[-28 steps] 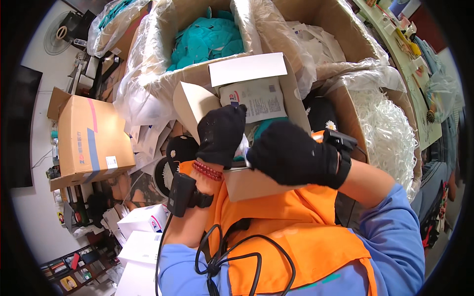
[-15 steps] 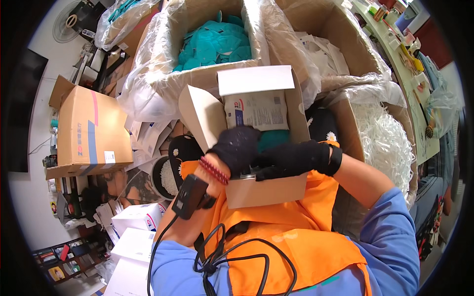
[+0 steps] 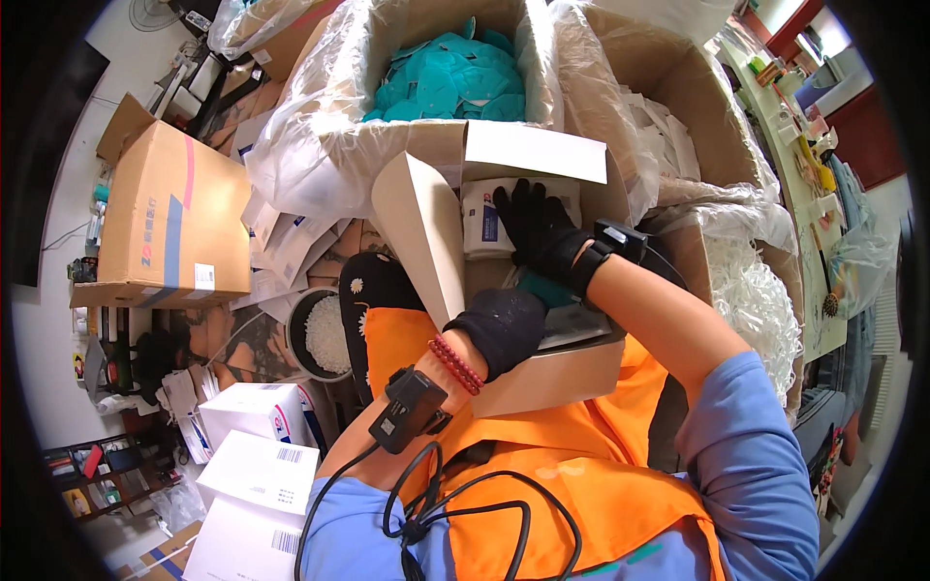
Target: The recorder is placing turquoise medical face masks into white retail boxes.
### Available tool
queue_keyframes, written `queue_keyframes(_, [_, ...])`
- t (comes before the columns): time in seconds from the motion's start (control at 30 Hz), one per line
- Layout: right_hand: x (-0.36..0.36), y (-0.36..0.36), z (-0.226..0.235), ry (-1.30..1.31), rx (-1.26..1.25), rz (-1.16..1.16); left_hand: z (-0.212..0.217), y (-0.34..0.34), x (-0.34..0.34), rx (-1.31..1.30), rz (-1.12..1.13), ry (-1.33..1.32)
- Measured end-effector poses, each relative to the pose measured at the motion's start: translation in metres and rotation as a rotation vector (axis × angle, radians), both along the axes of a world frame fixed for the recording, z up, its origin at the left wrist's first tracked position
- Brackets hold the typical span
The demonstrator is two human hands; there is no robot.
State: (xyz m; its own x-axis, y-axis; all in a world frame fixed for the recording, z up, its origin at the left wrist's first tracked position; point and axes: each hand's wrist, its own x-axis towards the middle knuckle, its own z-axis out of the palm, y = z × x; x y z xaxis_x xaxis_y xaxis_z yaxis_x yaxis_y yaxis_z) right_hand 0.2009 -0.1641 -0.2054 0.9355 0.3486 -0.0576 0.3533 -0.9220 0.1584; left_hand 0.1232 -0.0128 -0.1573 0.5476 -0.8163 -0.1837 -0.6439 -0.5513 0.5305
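Gloved in black, the right hand (image 3: pixel 542 228) lies with its fingers spread over a white packet (image 3: pixel 478 218) at the far end of an open box (image 3: pixel 552 382). The left hand (image 3: pixel 499 324) is at the box's near left side; its fingers are hidden, so its grip cannot be told. The box sits on the person's lap, its flaps raised at the left and far sides, with something teal (image 3: pixel 547 289) between the packet and the near wall.

Just beyond, a plastic-lined carton (image 3: pixel 387 24) holds a heap of teal pads (image 3: pixel 450 82). To its right, another carton (image 3: pixel 717 107) contains white packets (image 3: pixel 664 136); nearer on the right, a third (image 3: pixel 693 261) is filled with white shreds (image 3: pixel 756 310). Left of the lap, a black bucket (image 3: pixel 296 339) holds white pellets (image 3: pixel 327 334).
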Motion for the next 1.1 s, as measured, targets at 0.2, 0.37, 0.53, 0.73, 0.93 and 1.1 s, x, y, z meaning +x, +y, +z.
queue_keyframes(0.2, [0.036,-0.021,0.055,0.396,0.497,0.067,0.021,0.016,0.008,0.009,0.149,-0.048])
queue_keyframes(0.37, [0.03,-0.038,0.086,0.183,0.59,0.002,0.041,0.013,0.023,-0.394,0.529,-0.138])
queue_keyframes(0.53, [0.004,-0.054,0.128,0.374,0.748,0.149,0.052,0.035,0.056,-0.77,0.726,-0.388])
queue_keyframes(0.73, [-0.014,-0.052,0.122,0.634,0.924,0.035,0.053,0.018,0.05,-0.623,0.539,0.091])
queue_keyframes(0.93, [-0.025,-0.054,0.108,0.563,1.077,0.167,0.053,0.01,0.052,-0.573,0.414,0.026])
queue_keyframes(1.1, [-0.04,-0.048,0.112,0.303,0.967,0.199,0.049,-0.002,0.047,-0.662,0.532,0.031])
